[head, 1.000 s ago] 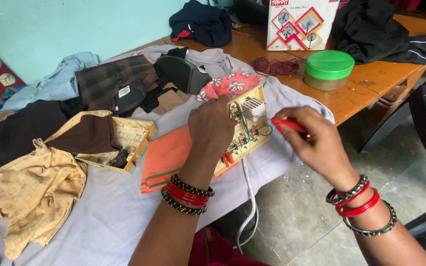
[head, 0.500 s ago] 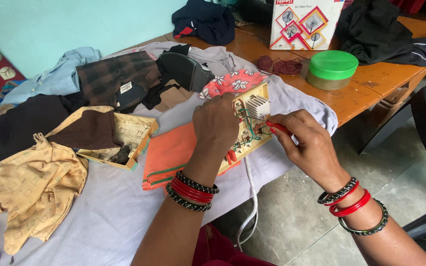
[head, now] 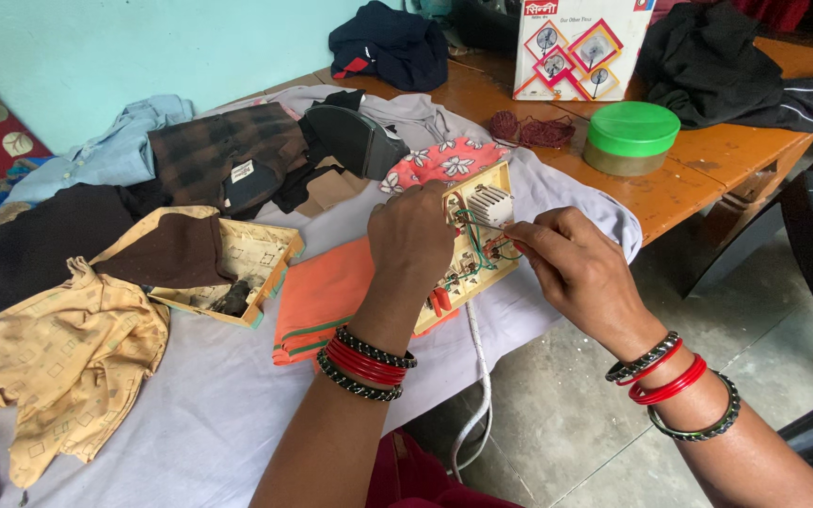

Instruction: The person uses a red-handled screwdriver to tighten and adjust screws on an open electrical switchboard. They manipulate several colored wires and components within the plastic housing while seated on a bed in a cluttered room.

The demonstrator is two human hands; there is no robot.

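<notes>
Closest to me are the person's two forearms, each ringed with red and dark bangles [head: 366, 362]. The left hand [head: 413, 240] is closed over the near edge of a cream-coloured opened appliance board [head: 477, 246], steadying it where it lies tilted on the white sheet [head: 199, 414] at the table's edge. The right hand [head: 571, 268] has its fingers pinched tight around a thin tool, most of it hidden in the fist, with the tip touching the green and red wiring just below a small ribbed metal block [head: 492, 203]. A white cord [head: 475, 376] hangs from the board down toward the floor. Just beside the board, under the left wrist, lies a folded orange cloth [head: 317, 292]. Further left sits the matching cream casing [head: 247, 268], open side up, half covered by a brown cloth, with a yellow shirt [head: 68, 357] next to it. Beyond, crumpled clothes spread across the table, a dark iron soleplate [head: 355, 139] among them. At the far side stand a green-lidded container [head: 630, 136] and a printed cardboard box [head: 581, 47] on the bare wooden tabletop [head: 698, 179].
</notes>
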